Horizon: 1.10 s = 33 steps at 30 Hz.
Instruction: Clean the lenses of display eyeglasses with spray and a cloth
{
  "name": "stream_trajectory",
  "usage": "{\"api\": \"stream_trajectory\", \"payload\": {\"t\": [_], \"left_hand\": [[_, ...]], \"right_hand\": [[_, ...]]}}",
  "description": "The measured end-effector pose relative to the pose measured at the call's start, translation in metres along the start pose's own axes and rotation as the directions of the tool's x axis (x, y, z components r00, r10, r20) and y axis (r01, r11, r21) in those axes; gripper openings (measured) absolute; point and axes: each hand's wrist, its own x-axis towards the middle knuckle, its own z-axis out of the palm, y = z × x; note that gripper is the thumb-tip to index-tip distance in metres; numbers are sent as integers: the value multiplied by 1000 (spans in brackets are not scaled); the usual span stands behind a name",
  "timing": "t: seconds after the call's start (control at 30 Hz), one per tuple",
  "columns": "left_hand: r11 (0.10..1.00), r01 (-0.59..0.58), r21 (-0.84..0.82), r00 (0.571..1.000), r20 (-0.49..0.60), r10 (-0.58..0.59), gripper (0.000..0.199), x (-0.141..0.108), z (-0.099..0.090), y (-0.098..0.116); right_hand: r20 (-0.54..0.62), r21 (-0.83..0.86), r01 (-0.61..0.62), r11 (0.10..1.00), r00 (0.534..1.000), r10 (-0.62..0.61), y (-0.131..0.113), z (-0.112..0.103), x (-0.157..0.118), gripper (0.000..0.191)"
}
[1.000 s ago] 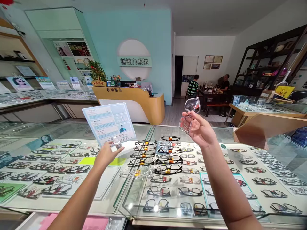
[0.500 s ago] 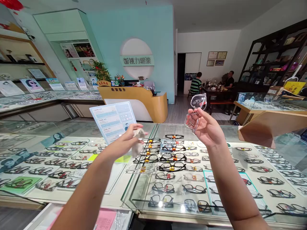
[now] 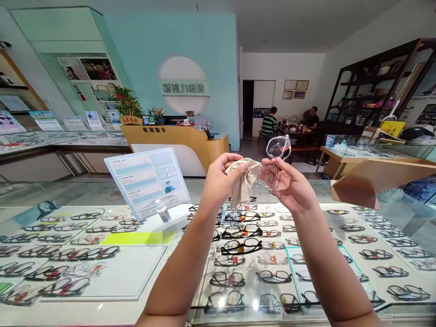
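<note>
Clear-framed glasses are raised above the display counter, one lens higher than the other. My right hand grips them near the bridge with thumb and fingers. A crumpled beige cloth hangs from my left hand, pinched between thumb and fingers. Its right edge is close beside the lower lens; whether they touch is hard to tell. Beneath the hands, several dark-framed glasses lie in rows on the glass counter. Left of my left hand, a small white bottle stands in front of a light blue printed board.
The glass display counter spans the foreground with rows of frames. A brown angled panel rises at the right. Farther back are a wooden service desk, a plant and two people seated at a table.
My left hand has moved right and up with the cloth, close to the glasses. The small white bottle now shows. The view has shifted slightly; my right hand still holds the glasses.
</note>
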Motion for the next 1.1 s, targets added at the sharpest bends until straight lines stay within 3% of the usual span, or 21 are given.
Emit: {"api": "stream_trajectory", "payload": {"t": [0.13, 0.33, 0.63, 0.77, 1.1], "left_hand": [[999, -5, 55, 1000, -31, 7, 42, 0, -3, 1], [999, 8, 43, 998, 57, -11, 48, -3, 4, 1], [998, 56, 19, 977, 203, -58, 45, -1, -5, 0], [998, 63, -1, 974, 219, -61, 45, 2, -7, 0], [989, -58, 137, 970, 243, 23, 43, -4, -8, 8]], "right_hand": [[10, -24, 26, 999, 1000, -26, 6, 3, -1, 19], [-34, -43, 32, 999, 999, -33, 15, 4, 1, 21], [30, -131, -57, 990, 998, 61, 5, -5, 1, 21], [71, -195, -101, 976, 991, 117, 3, -10, 3, 21], [40, -323, 63, 944, 998, -53, 0, -5, 4, 25]]}}
